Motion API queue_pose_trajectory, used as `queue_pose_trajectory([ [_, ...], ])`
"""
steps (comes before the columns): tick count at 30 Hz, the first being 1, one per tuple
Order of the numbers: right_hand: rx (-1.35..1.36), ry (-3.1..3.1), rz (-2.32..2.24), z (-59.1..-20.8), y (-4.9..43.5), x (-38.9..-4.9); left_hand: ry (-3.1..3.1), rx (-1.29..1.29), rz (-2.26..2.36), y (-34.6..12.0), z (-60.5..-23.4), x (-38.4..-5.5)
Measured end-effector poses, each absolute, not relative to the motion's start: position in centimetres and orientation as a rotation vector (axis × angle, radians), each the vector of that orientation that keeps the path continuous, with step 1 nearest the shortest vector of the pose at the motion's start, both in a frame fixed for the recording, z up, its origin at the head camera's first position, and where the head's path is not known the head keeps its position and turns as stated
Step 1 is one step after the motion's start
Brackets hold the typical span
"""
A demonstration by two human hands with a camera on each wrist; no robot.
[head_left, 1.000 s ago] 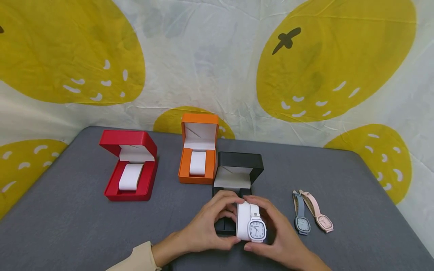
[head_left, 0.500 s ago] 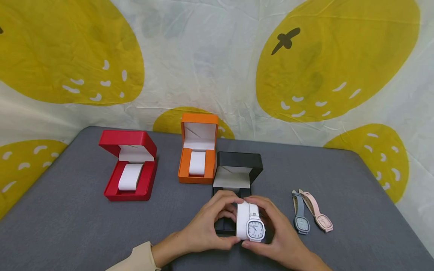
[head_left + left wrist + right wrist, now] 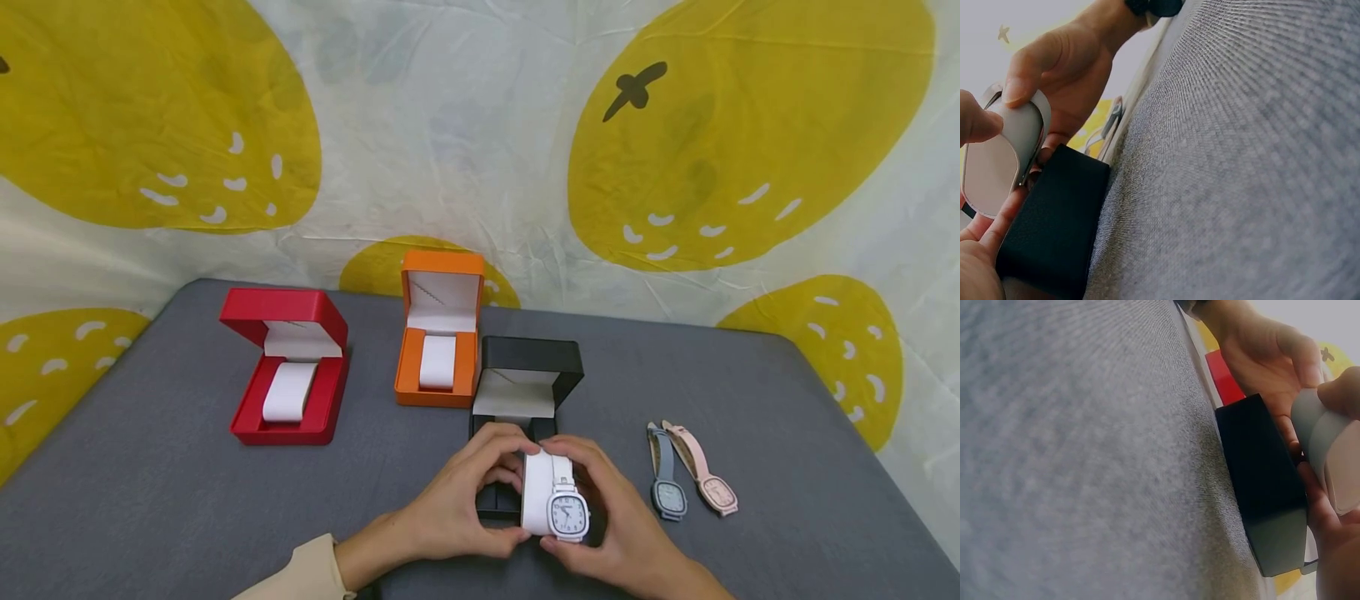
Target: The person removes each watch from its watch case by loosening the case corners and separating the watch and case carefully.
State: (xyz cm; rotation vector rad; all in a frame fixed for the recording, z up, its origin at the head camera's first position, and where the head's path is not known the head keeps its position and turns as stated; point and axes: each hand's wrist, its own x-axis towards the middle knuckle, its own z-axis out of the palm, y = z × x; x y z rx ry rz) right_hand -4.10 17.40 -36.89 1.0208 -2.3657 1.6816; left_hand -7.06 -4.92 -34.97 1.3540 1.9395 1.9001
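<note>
A white cushion [image 3: 536, 493] with a white wristwatch [image 3: 568, 515] strapped round its right part is held up between both hands. My left hand [image 3: 463, 502] grips the cushion's left end with thumb and fingers. At the right end, my right hand [image 3: 624, 518] pinches the watch and cushion, its thumb by the bottom of the watch case. Behind and below them stands an opened black watch box [image 3: 531, 354], its base partly hidden by the hands. The left wrist view shows the cushion's oval end [image 3: 990, 172] close over the black box base [image 3: 1054, 219].
An opened red watch box [image 3: 330, 400] stands at the left, and an opened orange one [image 3: 405, 367] behind the black box; each holds a white cushion. To the right, a blue-grey watch [image 3: 667, 492] and a pink watch [image 3: 716, 492] lie side by side on the grey cloth [image 3: 150, 483].
The watch face has slid or tipped slightly lower with the cushion, and the right thumb has followed it down. The boxes and the other watches stay where they were.
</note>
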Motion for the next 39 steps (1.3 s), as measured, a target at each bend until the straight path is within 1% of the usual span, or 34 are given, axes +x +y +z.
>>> queue_pose_trajectory([
  [4,1.025,-2.355,1.689,-36.8,17.4,-4.1,1.927,1.352,1.905,-5.0,-35.0,-7.1],
  [11,0.944,-2.409,1.684,-37.1,17.7,-4.0,1.909,1.320,1.916,-5.0,-35.1,-7.1],
  [16,0.885,-2.441,1.668,-36.9,17.8,-4.1,1.896,1.254,1.931,-4.9,-37.2,-7.5],
  [19,0.899,-2.440,1.683,-36.9,17.8,-4.1,1.895,1.245,1.926,-4.9,-37.8,-7.6],
  [26,1.000,-2.405,1.694,-37.0,18.2,-4.3,1.872,1.266,1.931,-5.2,-35.3,-7.2],
  [28,1.029,-2.393,1.691,-36.9,18.3,-4.4,1.862,1.261,1.937,-5.2,-35.2,-7.2],
  [36,1.079,-2.333,1.732,-36.7,18.6,-4.6,1.826,1.208,1.978,-4.9,-37.8,-7.7],
  [39,1.077,-2.303,1.755,-36.7,18.8,-4.7,1.825,1.181,1.998,-4.9,-38.2,-7.8],
])
